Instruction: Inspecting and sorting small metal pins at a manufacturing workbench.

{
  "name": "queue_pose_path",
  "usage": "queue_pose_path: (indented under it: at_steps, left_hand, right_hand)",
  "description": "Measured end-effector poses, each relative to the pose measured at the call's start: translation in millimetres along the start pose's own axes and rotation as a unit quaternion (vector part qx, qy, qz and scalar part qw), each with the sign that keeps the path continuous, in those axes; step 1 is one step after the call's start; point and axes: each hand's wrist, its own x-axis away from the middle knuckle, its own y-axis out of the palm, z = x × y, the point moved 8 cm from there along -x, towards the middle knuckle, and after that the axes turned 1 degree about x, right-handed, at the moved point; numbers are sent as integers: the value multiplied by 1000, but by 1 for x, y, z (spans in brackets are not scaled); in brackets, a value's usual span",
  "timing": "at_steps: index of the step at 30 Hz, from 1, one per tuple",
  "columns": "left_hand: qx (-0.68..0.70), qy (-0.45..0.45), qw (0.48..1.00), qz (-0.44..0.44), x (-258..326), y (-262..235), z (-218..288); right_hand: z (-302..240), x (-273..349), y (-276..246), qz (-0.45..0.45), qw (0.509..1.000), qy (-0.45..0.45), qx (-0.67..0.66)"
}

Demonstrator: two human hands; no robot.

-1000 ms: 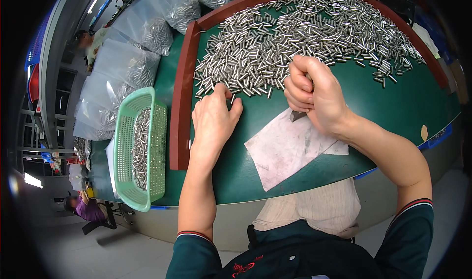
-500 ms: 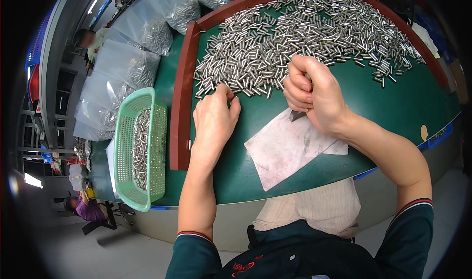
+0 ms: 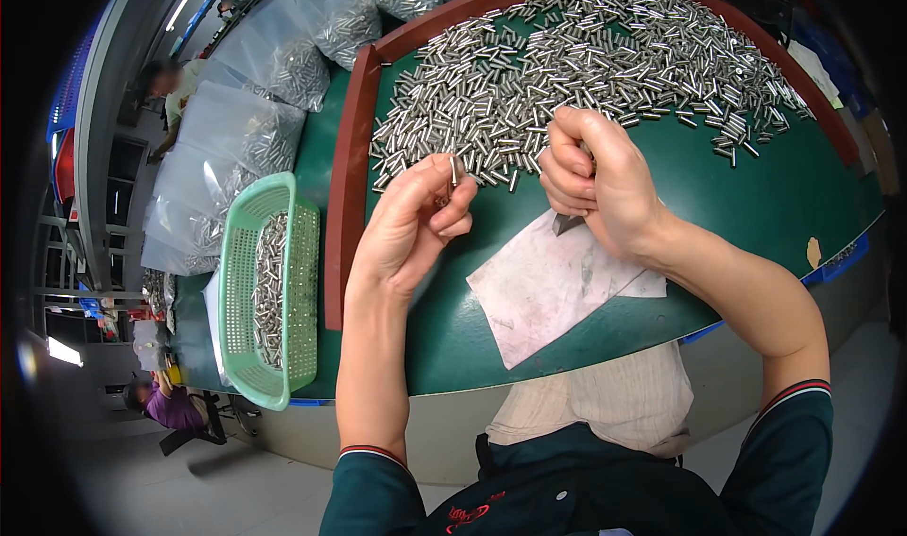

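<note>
Between the thumb and fingertips of my left hand (image 3: 408,217) is a small shiny metal pin (image 3: 454,170), held up near the front edge of a big heap of similar pins (image 3: 567,73). My right hand (image 3: 605,182) is closed in a fist, thumb side up. A dark flat-sided metal tool (image 3: 564,223) pokes out below that fist; the rest of it is hidden in the palm. Beneath the tool lies a smudged pale cloth (image 3: 539,295) on the green tabletop (image 3: 444,338).
Dark red wooden rails (image 3: 350,187) border the heap at the left and back. Left of the rail stands a light green plastic basket (image 3: 304,300) partly filled with pins. Clear bags of pins (image 3: 269,139) line the far left. Other people are in the background.
My left hand has turned palm inward and lifted from the heap's edge, bringing up a pin in its fingertips. My right fist has barely moved.
</note>
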Motion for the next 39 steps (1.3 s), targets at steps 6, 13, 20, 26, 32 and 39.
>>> queue_pose_path:
  at_steps: [6,13,20,26,32,39]
  left_hand:
    - [30,-20,999,-16,-2,8,-12]
    - [26,-33,999,-32,-2,11,-17]
    - [-14,-20,1000,-1,-2,9,-18]
    - [-14,-25,1000,-10,-3,9,-20]
    - [-39,-33,999,3,-2,9,-21]
    - [-30,-35,999,-10,-2,11,-22]
  right_hand:
    - [2,-1,-1,1,1000,5,-11]
    - [3,0,-1,8,1000,13,-13]
    - [2,-1,-1,3,1000,13,-10]
    - [1,0,-2,8,1000,15,-7]
    - [1,0,-2,10,1000,20,-10]
    - [4,-1,-2,16,999,36,-26]
